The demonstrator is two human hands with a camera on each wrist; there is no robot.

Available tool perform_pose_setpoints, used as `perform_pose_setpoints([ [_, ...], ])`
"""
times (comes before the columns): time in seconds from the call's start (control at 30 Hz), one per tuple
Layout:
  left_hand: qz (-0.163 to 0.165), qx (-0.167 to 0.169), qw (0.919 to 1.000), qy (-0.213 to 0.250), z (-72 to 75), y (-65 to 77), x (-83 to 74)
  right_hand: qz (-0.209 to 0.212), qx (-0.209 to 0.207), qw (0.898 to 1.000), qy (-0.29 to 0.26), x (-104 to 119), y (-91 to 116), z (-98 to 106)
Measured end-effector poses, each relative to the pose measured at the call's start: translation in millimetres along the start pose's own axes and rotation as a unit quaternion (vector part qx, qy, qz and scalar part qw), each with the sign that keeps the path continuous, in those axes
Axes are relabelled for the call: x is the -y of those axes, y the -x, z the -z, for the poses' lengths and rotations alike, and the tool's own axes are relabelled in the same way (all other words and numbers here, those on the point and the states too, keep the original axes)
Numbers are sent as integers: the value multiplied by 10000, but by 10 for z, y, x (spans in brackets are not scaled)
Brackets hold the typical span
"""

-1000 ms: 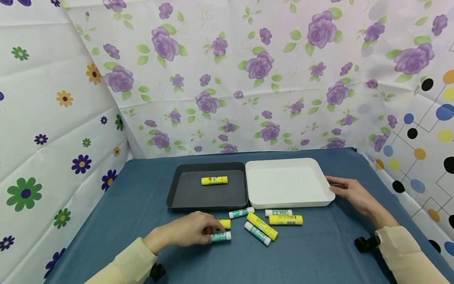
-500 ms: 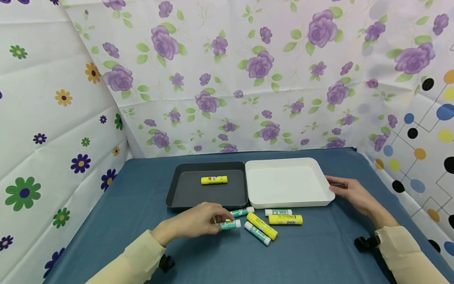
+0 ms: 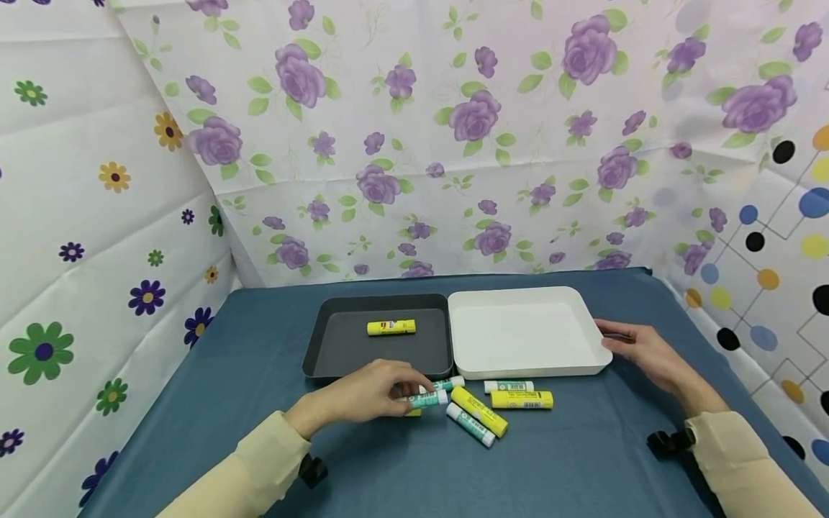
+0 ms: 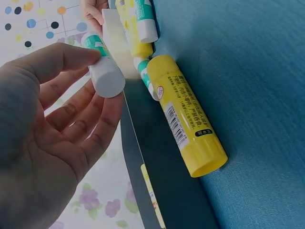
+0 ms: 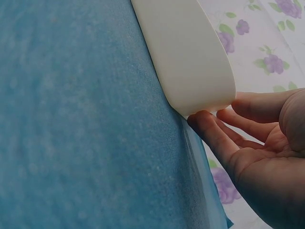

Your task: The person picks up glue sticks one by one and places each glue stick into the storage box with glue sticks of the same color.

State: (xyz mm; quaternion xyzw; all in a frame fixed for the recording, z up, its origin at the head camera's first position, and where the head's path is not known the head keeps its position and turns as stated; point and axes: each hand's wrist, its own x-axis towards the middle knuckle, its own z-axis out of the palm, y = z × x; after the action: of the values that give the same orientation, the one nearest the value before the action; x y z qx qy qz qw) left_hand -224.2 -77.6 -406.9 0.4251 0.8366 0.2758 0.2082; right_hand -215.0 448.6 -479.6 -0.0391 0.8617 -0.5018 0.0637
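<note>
My left hand (image 3: pixel 359 392) pinches a green-and-white glue stick (image 3: pixel 429 399) between thumb and fingers, lifted just above the cloth; its white end (image 4: pixel 108 81) faces the left wrist camera. Below that hand lies a yellow glue stick (image 4: pixel 188 117), mostly hidden in the head view. Another green-and-white glue stick (image 3: pixel 453 383) lies close behind, against the dark tray (image 3: pixel 337 363). My right hand (image 3: pixel 650 352) touches the right end of the white tray (image 5: pixel 195 62) with thumb and fingertips, the fingers fairly straight. A yellow glue stick (image 3: pixel 391 328) lies in the dark tray.
In front of the white tray lie two yellow glue sticks (image 3: pixel 521 400) and two more green-and-white ones (image 3: pixel 470 425). The trays stand side by side on a blue cloth (image 3: pixel 557 467). Flowered sheets (image 3: pixel 414 144) hang behind and at the sides.
My left hand has lifted the green-and-white glue stick off the cloth and carried it forward and to the right. The right hand has stayed at the white tray.
</note>
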Motion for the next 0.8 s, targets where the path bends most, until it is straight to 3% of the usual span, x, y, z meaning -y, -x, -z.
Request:
perform_pose_setpoints([
  [0.33, -76, -78, 9995, 303, 87, -67, 13, -20, 0, 10000, -18, 9, -1, -2],
  [0.57, -46, -188, 9998, 14, 192, -98, -15, -6, 9, 10000, 34, 1, -10, -20],
  [0.8, -30, -193, 9998, 11, 312, -177, -54, -12, -30, 10000, 21, -5, -8, -14],
])
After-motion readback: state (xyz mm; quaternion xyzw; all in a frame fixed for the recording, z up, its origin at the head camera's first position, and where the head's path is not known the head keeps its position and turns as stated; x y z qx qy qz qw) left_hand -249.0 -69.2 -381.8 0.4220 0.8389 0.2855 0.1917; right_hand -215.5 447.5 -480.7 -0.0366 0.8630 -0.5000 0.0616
